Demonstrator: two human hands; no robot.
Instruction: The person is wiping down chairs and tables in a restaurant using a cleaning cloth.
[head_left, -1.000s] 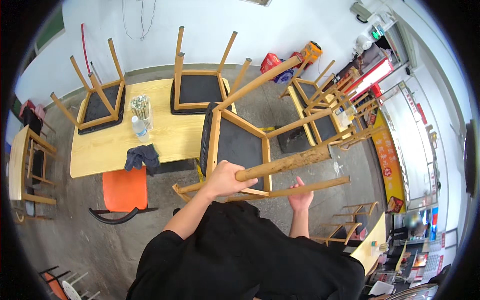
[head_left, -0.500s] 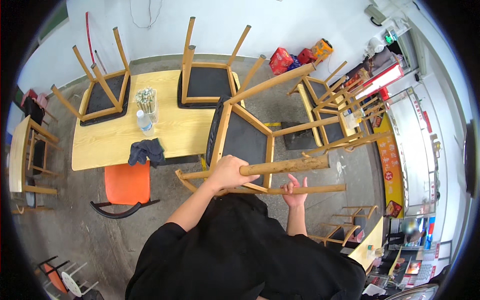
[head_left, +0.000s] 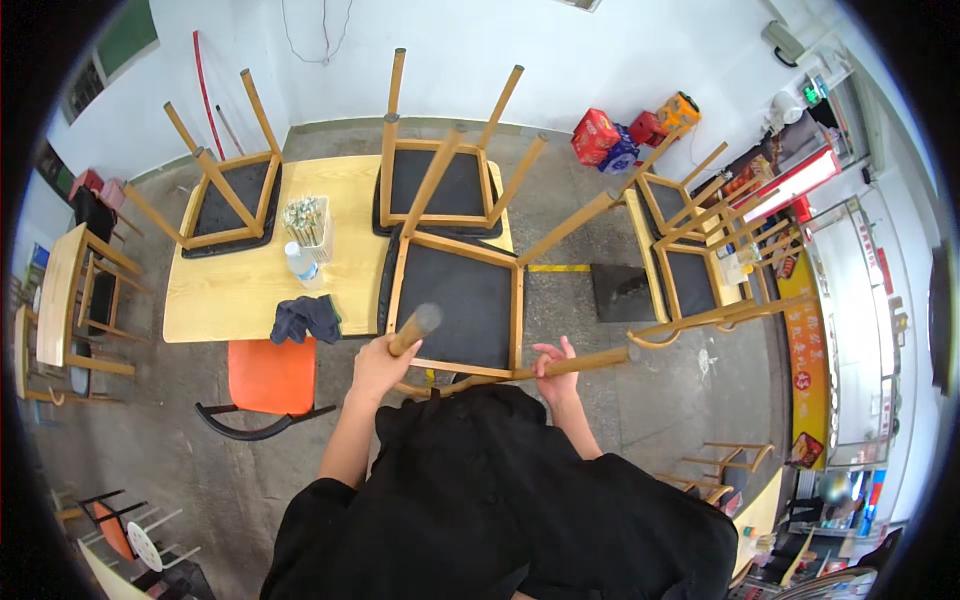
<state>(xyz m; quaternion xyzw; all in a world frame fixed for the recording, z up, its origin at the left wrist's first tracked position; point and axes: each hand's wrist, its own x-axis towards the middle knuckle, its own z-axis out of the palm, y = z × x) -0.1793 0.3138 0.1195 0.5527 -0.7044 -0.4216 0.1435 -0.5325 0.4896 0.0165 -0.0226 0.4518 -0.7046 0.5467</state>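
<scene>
Seen from above, a person in a black shirt holds an upside-down wooden chair [head_left: 460, 305], its dark seat underside facing up and its legs pointing upward and outward. The chair is just in front of the body, overlapping the near right corner of a pale wooden table [head_left: 235, 305]; whether it touches the tabletop cannot be told. The left hand [head_left: 376, 366] is wrapped around one near leg, close to its tip. The right hand [head_left: 556, 372] is at the other near leg, fingers partly curled and thumb raised; whether it grips firmly cannot be told. On the table, two more upturned chairs stand along the far side, one at left [head_left: 232, 205] and one at right [head_left: 437, 180]. Between them are a bundle of thin sticks [head_left: 302, 215] in a pale basket, a clear bottle [head_left: 302, 264] with a white cap, and, at the near edge, a crumpled dark cloth [head_left: 306, 318]. An orange chair [head_left: 270, 375] stands before the table.
</scene>
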